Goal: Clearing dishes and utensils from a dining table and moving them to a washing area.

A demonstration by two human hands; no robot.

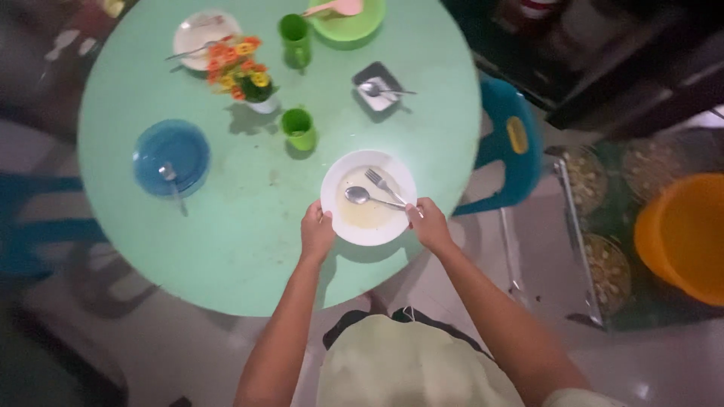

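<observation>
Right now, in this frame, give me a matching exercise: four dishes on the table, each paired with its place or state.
Things:
1. white plate
2. blue plate
3. tall cup
4. square dish

Places or states:
A. left side of the table, one utensil in it
B. far edge, beside the green bowl
C. held by both hands, left hand and right hand
D. right of the flowers, holding a spoon

Pairs: 1-C, 2-A, 3-B, 4-D

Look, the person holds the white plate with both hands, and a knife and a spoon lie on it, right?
Not quite. The head view shows a fork beside the spoon, not a knife. The left hand and right hand do hold the white plate.
</observation>
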